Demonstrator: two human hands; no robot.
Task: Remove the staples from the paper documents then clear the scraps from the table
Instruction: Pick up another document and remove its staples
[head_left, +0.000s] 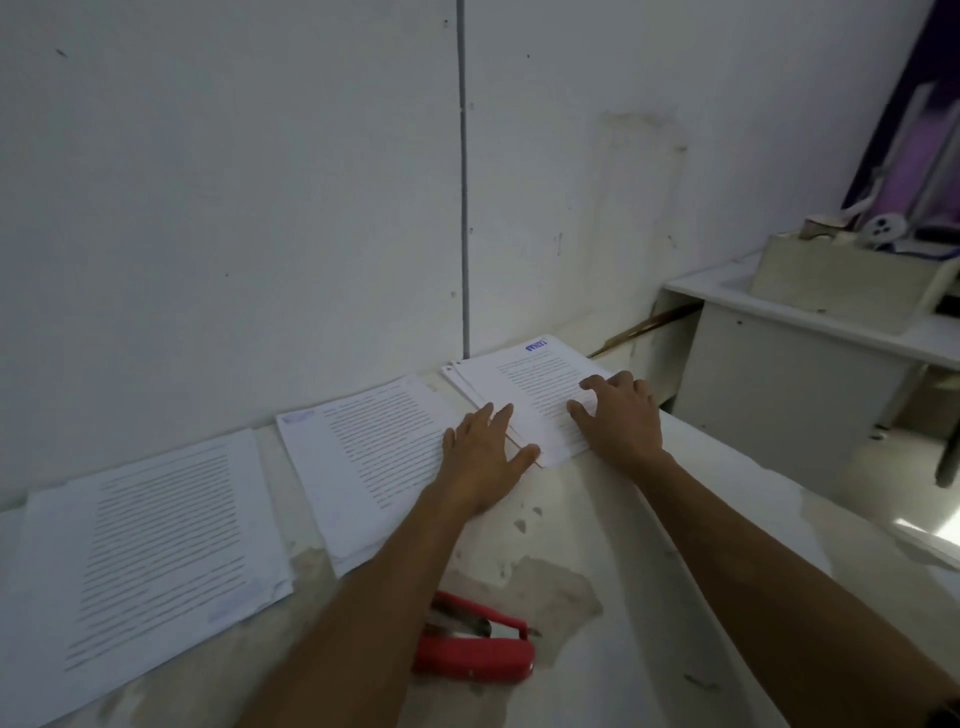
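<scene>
Got both hands on the far-right paper stack at the back of the worktop: left hand flat on its near-left edge, right hand spread on top, fingers loosely bent, gripping nothing. Thin floppy sheets, probably slide easily, so I'd pin them flat and lift by a corner. Red staple remover sits nearby.

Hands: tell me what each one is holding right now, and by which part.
Nothing is gripped. The left hand lies flat across the near edge of the far paper stack; the right hand presses its spread fingers on that stack's top page. The red stapler lies untouched.
</scene>
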